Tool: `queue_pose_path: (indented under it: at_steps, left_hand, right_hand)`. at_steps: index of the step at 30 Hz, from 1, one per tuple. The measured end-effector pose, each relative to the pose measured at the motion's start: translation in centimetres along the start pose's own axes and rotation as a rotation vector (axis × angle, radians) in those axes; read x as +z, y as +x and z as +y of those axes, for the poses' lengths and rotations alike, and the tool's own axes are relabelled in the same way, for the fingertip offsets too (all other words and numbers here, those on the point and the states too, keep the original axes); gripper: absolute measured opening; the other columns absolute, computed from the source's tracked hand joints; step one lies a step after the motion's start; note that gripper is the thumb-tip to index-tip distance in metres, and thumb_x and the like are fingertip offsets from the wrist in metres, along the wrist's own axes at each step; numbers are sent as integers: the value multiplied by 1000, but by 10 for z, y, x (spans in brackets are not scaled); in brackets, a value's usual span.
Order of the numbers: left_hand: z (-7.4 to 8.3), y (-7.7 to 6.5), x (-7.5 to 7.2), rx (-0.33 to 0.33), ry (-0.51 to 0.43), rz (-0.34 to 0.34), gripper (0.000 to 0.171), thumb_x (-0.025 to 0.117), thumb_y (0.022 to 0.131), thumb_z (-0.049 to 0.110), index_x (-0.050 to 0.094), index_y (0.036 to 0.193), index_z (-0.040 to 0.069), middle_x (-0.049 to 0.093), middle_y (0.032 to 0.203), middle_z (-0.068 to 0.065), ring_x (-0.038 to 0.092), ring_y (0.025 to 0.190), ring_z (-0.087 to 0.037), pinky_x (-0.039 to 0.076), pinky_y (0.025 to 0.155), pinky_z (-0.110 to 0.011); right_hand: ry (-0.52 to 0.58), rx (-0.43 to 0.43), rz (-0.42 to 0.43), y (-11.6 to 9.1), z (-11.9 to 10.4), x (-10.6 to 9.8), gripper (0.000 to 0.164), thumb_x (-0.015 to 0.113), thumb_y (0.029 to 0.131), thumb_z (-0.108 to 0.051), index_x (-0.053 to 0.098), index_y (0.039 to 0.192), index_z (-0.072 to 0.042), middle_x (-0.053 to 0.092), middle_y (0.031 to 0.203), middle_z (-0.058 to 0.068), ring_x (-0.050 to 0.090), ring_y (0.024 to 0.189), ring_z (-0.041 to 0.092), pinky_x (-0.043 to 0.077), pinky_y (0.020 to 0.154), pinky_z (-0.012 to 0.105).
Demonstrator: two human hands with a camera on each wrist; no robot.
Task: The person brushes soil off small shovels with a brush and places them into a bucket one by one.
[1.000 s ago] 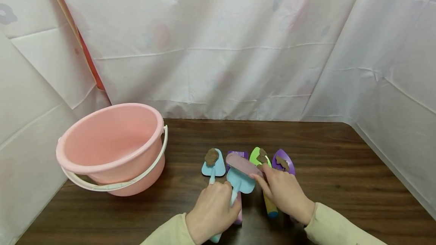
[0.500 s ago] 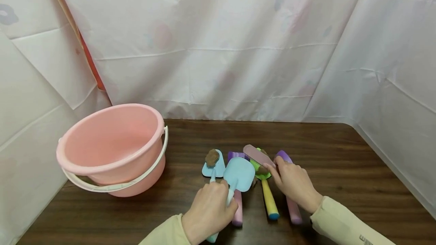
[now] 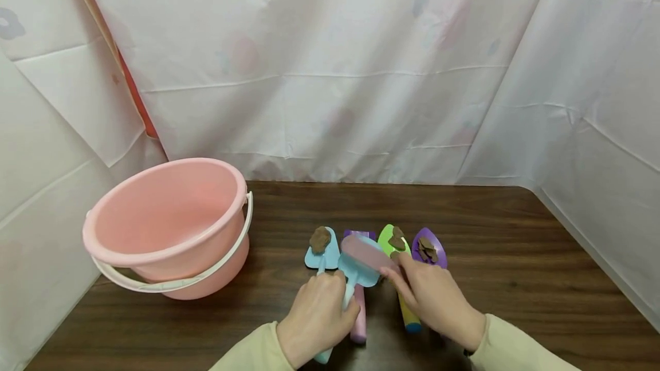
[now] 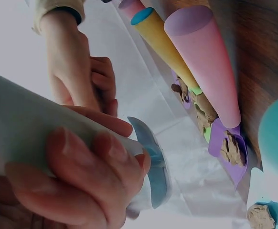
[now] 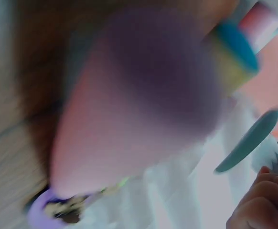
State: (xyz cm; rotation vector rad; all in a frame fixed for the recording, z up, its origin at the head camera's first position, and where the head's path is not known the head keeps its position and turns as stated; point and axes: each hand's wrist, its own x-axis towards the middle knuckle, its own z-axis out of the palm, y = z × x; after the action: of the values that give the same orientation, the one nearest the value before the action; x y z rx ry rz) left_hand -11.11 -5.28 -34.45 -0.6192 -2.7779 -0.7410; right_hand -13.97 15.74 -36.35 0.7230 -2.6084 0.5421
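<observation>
1. While a raised blue shovel (image 3: pixel 362 277) is gripped in the curled fingers of the left hand (image 3: pixel 319 314), its blade is overlapped, as viewed from the head, by a pink blade tool (image 3: pixel 368 253) pinched in the thumb and fingers of the right hand (image 3: pixel 435 296); whether the two touch cannot be told.

2. Below, on a dark table (image 3: pixel 515 245), four more tools are laid in a row: a resting blue shovel (image 3: pixel 332 253) is topped by a brown lump (image 3: pixel 319 239), a square purple shovel (image 3: pixel 358 316) by a brown dab (image 4: pixel 233 150), and a green spade (image 3: pixel 385 239) and a pointed purple spade (image 3: pixel 440 249) by brown pieces (image 3: pixel 427 249).

3. As judged from the scene, the work is partly done — brown matter is lodged on four blades, and scraping with the pink blade tool seems to be in hand. No brown can be made out on the exposed part of the raised blue shovel, so how much is left there cannot be told.

4. At left, a pink bucket (image 3: pixel 201 256) is set well apart from the row — its pale handle lowered.
</observation>
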Motion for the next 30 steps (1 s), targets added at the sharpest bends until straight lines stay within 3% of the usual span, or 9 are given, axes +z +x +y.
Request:
queue_pose_path:
  at_steps: [3, 8, 17, 30]
  left_hand:
    - [0, 1, -1, -6, -6, -10, 19, 64, 77, 15, 49, 65, 13, 43, 56, 6, 43, 49, -8, 33, 43, -24]
    - [1, 1, -2, -10, -37, -28, 19, 65, 76, 14, 49, 66, 13, 43, 56, 6, 42, 47, -5, 33, 42, -22]
    - [2, 0, -6, 3, -111, -21, 20, 64, 81, 15, 51, 66, 13, 40, 53, 8, 38, 44, -2, 31, 40, -20]
    - [-1, -5, -7, 29, -61, 13, 24, 63, 80, 18, 49, 62, 14, 40, 53, 8, 39, 48, -3, 30, 41, -20]
  right_hand:
    - [29, -66, 4, -4, -11, 1, 22, 58, 95, -29, 48, 80, -17, 28, 58, -18, 22, 46, -10, 23, 40, 12]
    - [7, -96, 26, -7, -16, 1, 24, 59, 94, -29, 45, 79, -17, 27, 58, -18, 20, 47, -9, 20, 41, 11]
    - [-38, -18, 0, 0, 3, 5, 22, 57, 95, -30, 48, 82, -16, 26, 54, -16, 20, 43, -7, 21, 39, 14]
    - [-135, 87, 23, 9, 33, 7, 30, 59, 95, -28, 44, 73, -13, 30, 52, -9, 25, 40, 1, 21, 37, 17]
